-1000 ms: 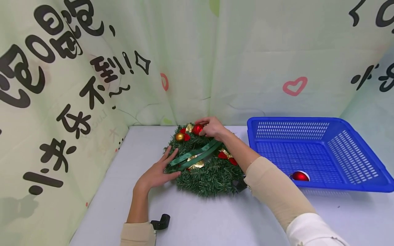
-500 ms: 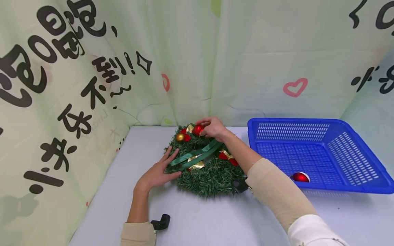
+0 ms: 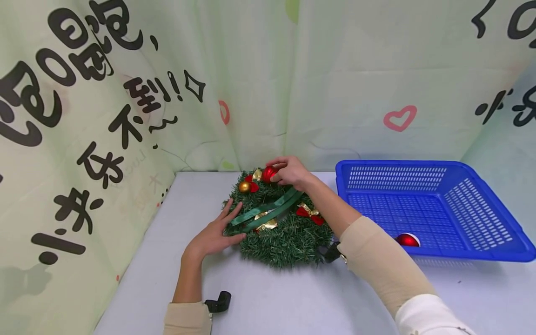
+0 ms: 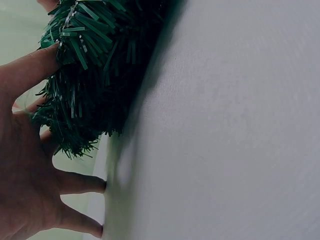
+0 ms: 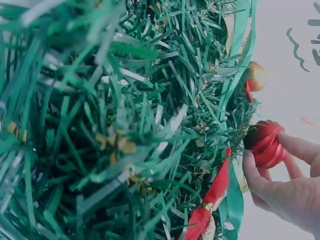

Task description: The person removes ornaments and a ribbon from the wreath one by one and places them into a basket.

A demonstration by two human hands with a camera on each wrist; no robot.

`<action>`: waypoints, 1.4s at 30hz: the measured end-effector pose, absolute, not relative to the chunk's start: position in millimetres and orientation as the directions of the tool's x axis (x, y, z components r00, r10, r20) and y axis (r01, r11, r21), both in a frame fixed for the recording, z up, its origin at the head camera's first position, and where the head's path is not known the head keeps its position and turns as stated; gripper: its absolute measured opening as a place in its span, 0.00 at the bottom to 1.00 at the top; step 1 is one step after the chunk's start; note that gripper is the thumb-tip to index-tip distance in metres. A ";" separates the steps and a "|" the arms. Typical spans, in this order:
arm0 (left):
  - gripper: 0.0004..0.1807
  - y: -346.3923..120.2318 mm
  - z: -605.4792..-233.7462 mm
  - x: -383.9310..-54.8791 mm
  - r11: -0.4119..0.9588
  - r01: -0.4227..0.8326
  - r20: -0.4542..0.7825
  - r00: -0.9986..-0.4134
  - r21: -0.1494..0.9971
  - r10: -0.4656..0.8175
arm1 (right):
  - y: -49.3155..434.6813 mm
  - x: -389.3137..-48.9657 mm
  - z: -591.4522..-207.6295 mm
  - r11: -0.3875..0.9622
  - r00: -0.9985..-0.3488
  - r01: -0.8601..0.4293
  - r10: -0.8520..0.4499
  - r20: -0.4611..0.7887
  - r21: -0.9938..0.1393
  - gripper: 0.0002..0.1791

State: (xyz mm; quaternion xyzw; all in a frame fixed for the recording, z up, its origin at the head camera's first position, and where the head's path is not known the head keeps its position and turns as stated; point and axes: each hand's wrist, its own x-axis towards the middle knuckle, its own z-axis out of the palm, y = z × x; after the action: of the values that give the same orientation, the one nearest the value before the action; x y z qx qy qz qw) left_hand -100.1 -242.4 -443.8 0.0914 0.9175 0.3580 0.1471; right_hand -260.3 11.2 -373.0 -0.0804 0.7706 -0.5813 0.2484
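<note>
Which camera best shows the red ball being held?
The right wrist view: the ball appears largest there, its swirled ridges clear, held by the right hand. The head view shows it small; the left wrist view doesn't show it.

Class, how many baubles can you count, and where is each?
3: a gold bauble on the wreath, a ridged red bauble pinched by the right hand, and a red-and-white bauble in the blue basket. More may be hidden.
</note>
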 end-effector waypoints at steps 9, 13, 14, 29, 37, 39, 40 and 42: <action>0.48 -241.0 -443.1 -100.7 0.727 0.067 -0.201 -0.940 0.683 0.276 | 17.9 -259.1 -369.3 0.287 -0.867 0.159 -0.416 -0.273 -0.945 0.31; 0.49 -240.7 -442.7 -101.4 0.729 0.069 -0.203 -0.939 0.681 0.278 | 21.1 -256.5 -366.5 0.273 -0.866 0.160 -0.423 -0.268 -0.949 0.31; 0.49 -240.7 -442.2 -101.3 0.729 0.067 -0.206 -0.938 0.681 0.278 | 21.9 -255.7 -365.7 0.270 -0.865 0.159 -0.425 -0.266 -0.950 0.30; 0.49 -240.6 -439.4 -99.0 0.724 0.056 -0.216 -0.936 0.687 0.278 | 36.4 -237.4 -350.3 0.257 -0.851 0.122 -0.470 -0.234 -0.959 0.30; 0.49 -242.0 -441.5 -100.4 0.732 0.071 -0.207 -0.937 0.677 0.281 | 45.6 -224.2 -346.2 0.224 -0.844 0.112 -0.494 -0.211 -0.968 0.31; 0.49 -242.2 -441.9 -100.5 0.732 0.071 -0.207 -0.937 0.677 0.282 | 48.0 -221.2 -346.0 0.217 -0.843 0.113 -0.495 -0.209 -0.970 0.31; 0.49 -242.3 -442.1 -100.5 0.733 0.070 -0.208 -0.936 0.676 0.282 | 49.1 -219.9 -346.1 0.216 -0.843 0.112 -0.496 -0.208 -0.970 0.32; 0.49 -242.4 -442.4 -100.5 0.732 0.069 -0.211 -0.936 0.678 0.283 | 51.2 -217.2 -346.1 0.206 -0.843 0.120 -0.495 -0.209 -0.971 0.32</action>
State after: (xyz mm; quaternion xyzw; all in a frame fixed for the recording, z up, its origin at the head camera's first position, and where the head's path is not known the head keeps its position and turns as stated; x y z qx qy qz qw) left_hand -100.5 -242.4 -442.4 0.0958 0.9181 0.3533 0.1516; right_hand -217.2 51.2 -346.1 -0.1274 0.7355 -0.6170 0.2493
